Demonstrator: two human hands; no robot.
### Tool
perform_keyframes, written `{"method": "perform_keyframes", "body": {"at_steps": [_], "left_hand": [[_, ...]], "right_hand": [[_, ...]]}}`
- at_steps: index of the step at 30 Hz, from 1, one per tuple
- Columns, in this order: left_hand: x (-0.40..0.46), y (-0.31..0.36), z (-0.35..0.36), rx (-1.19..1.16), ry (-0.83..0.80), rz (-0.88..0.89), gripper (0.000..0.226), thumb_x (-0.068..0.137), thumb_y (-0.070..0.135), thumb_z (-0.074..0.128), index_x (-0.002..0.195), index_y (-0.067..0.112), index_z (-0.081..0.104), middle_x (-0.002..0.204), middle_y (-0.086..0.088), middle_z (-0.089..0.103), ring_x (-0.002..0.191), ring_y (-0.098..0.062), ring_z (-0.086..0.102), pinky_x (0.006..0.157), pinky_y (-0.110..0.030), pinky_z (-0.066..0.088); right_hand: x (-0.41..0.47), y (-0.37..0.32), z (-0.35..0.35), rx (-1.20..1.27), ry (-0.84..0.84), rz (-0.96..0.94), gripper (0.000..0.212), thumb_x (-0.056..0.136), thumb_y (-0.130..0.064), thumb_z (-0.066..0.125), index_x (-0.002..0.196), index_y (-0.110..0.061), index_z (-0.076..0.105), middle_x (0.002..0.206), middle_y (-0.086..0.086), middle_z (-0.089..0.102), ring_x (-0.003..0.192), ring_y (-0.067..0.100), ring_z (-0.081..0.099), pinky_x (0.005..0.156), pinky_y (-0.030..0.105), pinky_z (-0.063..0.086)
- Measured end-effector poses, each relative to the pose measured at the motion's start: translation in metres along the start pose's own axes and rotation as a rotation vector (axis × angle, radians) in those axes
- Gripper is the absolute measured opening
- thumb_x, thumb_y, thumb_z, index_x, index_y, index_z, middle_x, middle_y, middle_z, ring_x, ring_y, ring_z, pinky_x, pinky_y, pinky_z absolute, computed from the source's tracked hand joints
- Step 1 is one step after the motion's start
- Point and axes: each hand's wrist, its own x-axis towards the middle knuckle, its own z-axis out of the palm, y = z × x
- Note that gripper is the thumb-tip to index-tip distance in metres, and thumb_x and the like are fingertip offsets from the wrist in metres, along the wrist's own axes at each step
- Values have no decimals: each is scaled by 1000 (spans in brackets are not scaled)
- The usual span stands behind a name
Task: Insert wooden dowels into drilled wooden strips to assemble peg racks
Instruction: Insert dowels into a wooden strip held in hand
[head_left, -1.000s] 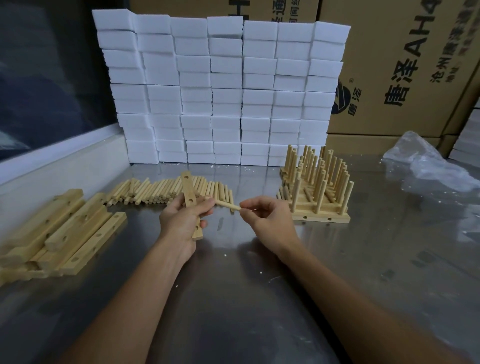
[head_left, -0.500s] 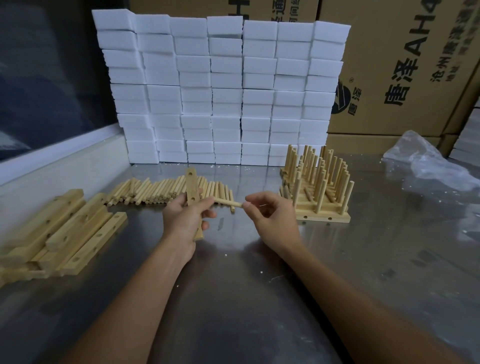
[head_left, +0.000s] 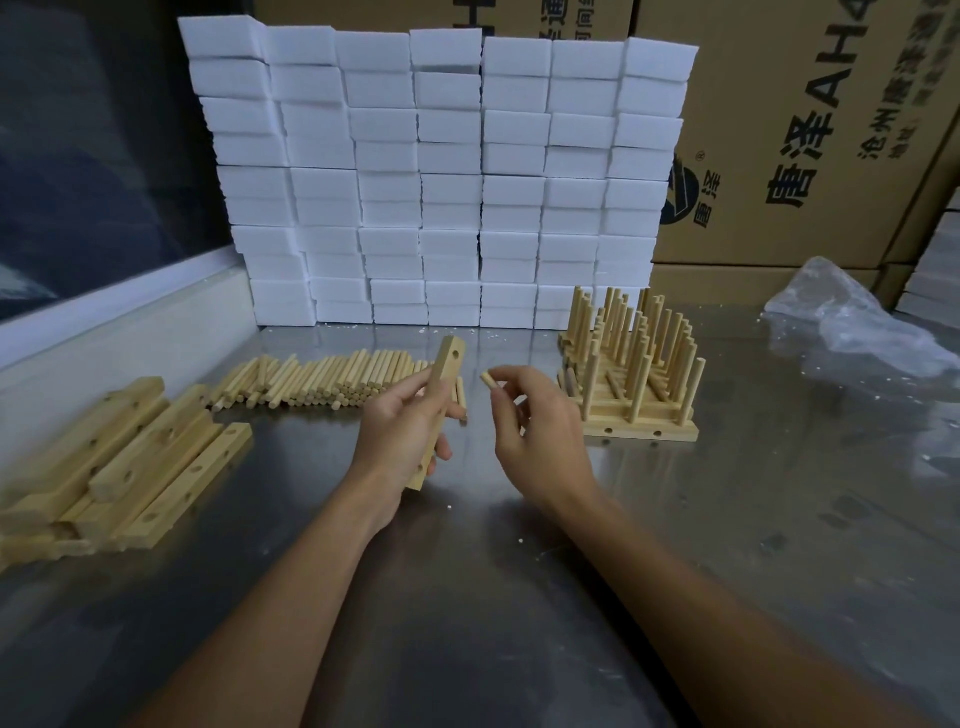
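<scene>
My left hand (head_left: 400, 431) grips a drilled wooden strip (head_left: 447, 371), held nearly upright above the steel table, with a hole visible near its top end. My right hand (head_left: 535, 426) pinches a wooden dowel (head_left: 488, 379) whose end points toward me, a short gap to the right of the strip. A row of loose dowels (head_left: 322, 382) lies behind my left hand. Several undrilled-looking and drilled strips (head_left: 130, 462) are piled at the left. Assembled peg racks (head_left: 631, 374) stand stacked to the right of my right hand.
A wall of white foam blocks (head_left: 441, 182) stands at the back of the steel table (head_left: 727, 519). Cardboard boxes (head_left: 805, 130) rise behind it, and a crumpled clear plastic bag (head_left: 852, 322) lies at the far right. A raised ledge (head_left: 104, 332) runs along the left.
My right hand has pulled the dowel away from the strip and turned it end-on toward me. My left hand has tilted the strip slightly to the right.
</scene>
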Motion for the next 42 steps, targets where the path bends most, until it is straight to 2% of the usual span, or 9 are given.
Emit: {"method": "perform_keyframes", "body": {"at_steps": [5,12,19,26,30,32,35,39,42], "left_hand": [[-1,-1,0,57,-68,31,34,97,16,61,130,25,62,80,-4,69,56,-20,57,49,-27,48],[-1,-3,2,86,-173,65,35,95,10,64,105,43,69,88,-3,73,54,-22,58,45,-28,45],[-1,-5,5,168,-128,138,36,97,13,61,119,42,64,79,6,69,48,-12,49,42,-22,39],[4,-11,9,220,-105,182,32,98,20,60,102,51,65,64,12,63,45,-12,39,40,-19,34],[4,-10,7,321,-114,239,30,99,21,59,119,41,65,70,23,69,46,-6,54,44,-19,37],[4,-9,7,358,-119,261,30,98,20,59,124,33,66,98,28,67,91,-11,64,56,-34,52],[2,-7,7,409,-126,293,30,97,18,61,125,24,68,111,24,53,100,-1,45,75,-53,53],[2,-8,6,493,-104,367,29,95,14,64,123,19,69,113,0,71,99,2,65,70,-18,45],[1,-9,6,550,-90,356,30,94,16,65,124,18,69,115,-3,73,113,-17,65,86,-18,46]], "right_hand": [[1,-1,-5,19,85,39,16,96,-24,62,109,-17,68,87,-11,56,76,7,55,65,25,47],[1,-3,-9,-65,68,18,17,96,-28,63,107,-17,71,93,-3,65,71,10,58,64,39,53],[2,-4,-8,-129,87,-69,17,93,-18,67,105,-8,75,85,6,62,68,20,59,59,44,53],[2,-2,-11,-267,100,-135,17,94,-18,66,97,-4,76,78,9,60,63,24,54,50,44,48],[3,-2,-10,-273,112,-119,16,93,-17,67,92,-2,75,76,9,60,62,23,54,51,43,48],[4,-3,-10,-240,121,-93,14,92,-15,68,90,-3,74,74,8,63,61,24,56,53,43,49],[4,-3,-10,-160,76,2,11,91,-14,67,90,-5,74,72,5,70,62,22,61,59,41,52],[10,-1,-13,81,-10,302,9,90,-17,69,84,-13,75,67,-4,69,63,11,65,63,33,56],[7,-1,-14,116,-18,320,10,90,-16,68,83,-11,72,66,-2,68,63,13,64,63,32,54]]}}
